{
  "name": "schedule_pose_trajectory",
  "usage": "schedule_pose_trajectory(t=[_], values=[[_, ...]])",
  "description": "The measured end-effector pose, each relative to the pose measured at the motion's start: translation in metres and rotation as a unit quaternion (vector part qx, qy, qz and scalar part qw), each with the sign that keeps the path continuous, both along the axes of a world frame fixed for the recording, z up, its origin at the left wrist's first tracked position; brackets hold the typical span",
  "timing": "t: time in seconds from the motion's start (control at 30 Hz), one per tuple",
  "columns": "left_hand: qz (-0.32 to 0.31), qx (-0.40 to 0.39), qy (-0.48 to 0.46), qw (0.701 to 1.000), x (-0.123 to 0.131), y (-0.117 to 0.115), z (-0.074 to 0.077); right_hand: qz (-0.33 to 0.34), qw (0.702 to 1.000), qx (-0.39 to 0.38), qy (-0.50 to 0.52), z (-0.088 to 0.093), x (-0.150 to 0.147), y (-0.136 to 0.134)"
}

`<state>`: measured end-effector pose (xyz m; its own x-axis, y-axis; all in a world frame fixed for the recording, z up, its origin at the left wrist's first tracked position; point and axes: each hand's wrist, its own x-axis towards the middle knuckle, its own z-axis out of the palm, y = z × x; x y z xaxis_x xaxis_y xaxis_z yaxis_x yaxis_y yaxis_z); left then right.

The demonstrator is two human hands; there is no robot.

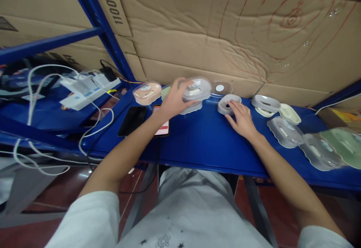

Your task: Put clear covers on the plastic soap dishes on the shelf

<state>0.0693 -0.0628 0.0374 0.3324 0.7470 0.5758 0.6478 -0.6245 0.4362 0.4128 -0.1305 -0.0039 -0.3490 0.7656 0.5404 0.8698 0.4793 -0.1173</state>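
My left hand (178, 99) has its fingers and thumb around a clear plastic lid (201, 88), somewhat blurred, above a grey dish (193, 107). To the right, my right hand (241, 119) touches a small grey oval tray (225, 105), its fingertips over the tray's rim and opening. Behind, between the hands, a clear cover with a white round label (219, 88) lies near the cardboard. A peach lidded dish (147, 93) sits left of my left hand, with part of a green one (166, 92) beside it.
Two phones, a black one (132, 121) and a lit one (163, 127), lie at left. A white power strip (84, 99) with cables is further left. Grey (285, 131), cream (290, 113) and green dishes (345, 144) stand right. Cardboard (180, 44) rises behind the blue table (197, 142).
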Motion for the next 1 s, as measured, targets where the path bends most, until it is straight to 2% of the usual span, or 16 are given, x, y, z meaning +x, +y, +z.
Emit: schedule_pose_trajectory(t=[0.13,0.2,0.33,0.4,0.47,0.53,0.6,0.67,0.73,0.83,0.93,1.0], values=[[0.161,-0.050,0.005,0.986,-0.029,0.026,0.002,0.004,0.997,-0.043,-0.064,-0.012,-0.001,0.006],[0.210,-0.090,0.020,0.973,-0.038,0.032,-0.001,0.023,0.997,-0.045,-0.062,-0.012,-0.005,0.004],[0.221,-0.118,0.041,0.967,-0.044,0.036,-0.008,0.103,0.992,-0.050,-0.051,-0.006,-0.019,-0.008],[0.216,-0.097,0.042,0.971,-0.043,0.035,-0.008,0.140,0.987,-0.063,-0.044,-0.002,-0.026,-0.013],[0.201,-0.044,0.043,0.978,-0.038,0.031,-0.006,0.156,0.984,-0.074,-0.035,0.002,-0.029,-0.016],[0.146,0.025,0.048,0.988,-0.028,0.022,-0.003,0.153,0.985,-0.076,-0.027,0.006,-0.025,-0.016],[0.023,0.070,0.070,0.995,-0.013,0.008,-0.004,0.129,0.989,-0.066,-0.016,0.008,-0.016,-0.012],[-0.135,0.073,0.117,0.981,0.004,-0.009,-0.010,0.076,0.996,-0.049,-0.010,0.007,-0.005,-0.007],[-0.235,0.053,0.175,0.955,0.020,-0.025,-0.019,0.008,0.999,-0.045,-0.018,0.003,0.007,-0.001],[-0.289,0.013,0.230,0.929,0.035,-0.042,-0.028,-0.042,0.995,-0.073,-0.044,-0.004,0.024,0.011],[-0.308,-0.005,0.231,0.923,0.040,-0.048,-0.027,-0.035,0.995,-0.087,-0.035,-0.006,0.041,0.021],[-0.324,-0.010,0.220,0.920,0.040,-0.049,-0.024,-0.070,0.995,-0.066,-0.025,-0.004,0.052,0.027]])
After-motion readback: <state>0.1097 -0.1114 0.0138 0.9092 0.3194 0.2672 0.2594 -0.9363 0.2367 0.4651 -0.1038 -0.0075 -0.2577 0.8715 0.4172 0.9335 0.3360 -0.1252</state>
